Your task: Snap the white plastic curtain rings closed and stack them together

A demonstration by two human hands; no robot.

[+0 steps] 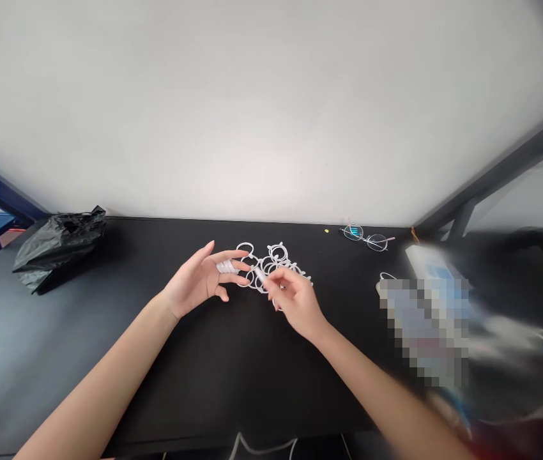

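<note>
Head view shows the left hand (198, 279), fingers spread, one banded by thin white loops (226, 267), and the right hand (296, 299) pinching a slim white piece (259, 275) by heaped white plastic-looking rings (283, 263) on the black table (195, 383), apparently mid-threading, so fingertip alignment seems called for.

Slender bare forearms (121, 370) with narrow wrists (173, 306) and long, slim fingers (236, 278).

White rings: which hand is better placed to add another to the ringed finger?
Probably the right hand: it pinches a white piece close by the left hand, which is spread and wears rings around one finger.
</note>
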